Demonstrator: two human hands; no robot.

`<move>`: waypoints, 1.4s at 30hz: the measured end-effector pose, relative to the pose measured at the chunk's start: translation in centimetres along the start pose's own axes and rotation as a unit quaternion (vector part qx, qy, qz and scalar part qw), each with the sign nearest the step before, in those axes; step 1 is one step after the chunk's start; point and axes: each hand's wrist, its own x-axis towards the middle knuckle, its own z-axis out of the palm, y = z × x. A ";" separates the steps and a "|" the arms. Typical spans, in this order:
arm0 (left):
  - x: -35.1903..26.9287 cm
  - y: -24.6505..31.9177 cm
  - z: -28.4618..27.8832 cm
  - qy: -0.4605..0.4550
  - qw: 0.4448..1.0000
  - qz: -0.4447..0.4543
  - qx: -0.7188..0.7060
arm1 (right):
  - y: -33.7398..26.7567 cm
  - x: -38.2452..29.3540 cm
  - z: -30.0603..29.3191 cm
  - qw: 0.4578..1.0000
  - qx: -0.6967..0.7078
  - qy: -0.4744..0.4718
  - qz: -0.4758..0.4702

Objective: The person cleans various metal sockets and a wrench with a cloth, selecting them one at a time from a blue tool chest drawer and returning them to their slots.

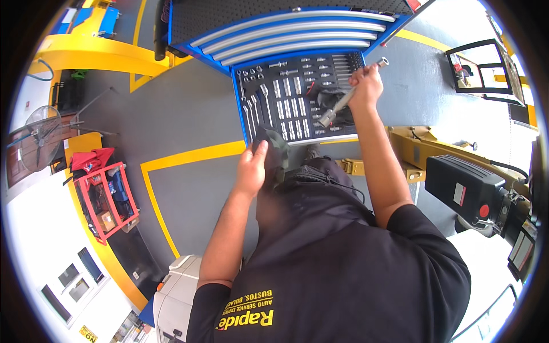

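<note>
My right hand (367,87) is closed around a metal socket wrench (343,103), slanting over the right part of an open tool drawer (241,115). Its lower end hangs above the foam insert. My left hand (252,169) grips a dark camouflage-patterned cloth (276,150) at the drawer's lower left corner. Chrome sockets (292,108) lie in rows in the black foam. Combination wrenches (266,103) are set to their left. A dark bundled item (330,97) rests in the drawer, partly behind the wrench.
Above the open drawer stands the blue tool cabinet (291,36) with silver drawer handles. A yellow lift arm (407,150) and a black motor housing (463,182) are at right. At left are a red-framed cart (107,201) and a fan (40,138).
</note>
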 end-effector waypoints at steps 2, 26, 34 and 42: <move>2.2 -3.0 -1.2 0.022 1.000 0.018 0.000 | 2.1 -1.6 -1.4 0.998 -0.054 0.008 0.042; 14.0 -18.9 -18.2 0.058 0.983 -0.054 0.166 | 35.7 -5.9 4.5 0.559 -0.798 -0.223 -0.032; 18.9 -15.0 -16.6 0.053 0.825 -0.032 0.562 | 37.5 -5.6 6.6 0.484 -0.849 -0.210 -0.020; 20.5 -17.2 -16.7 0.040 0.804 0.004 0.594 | 36.5 -4.2 7.1 0.427 -0.860 -0.227 -0.162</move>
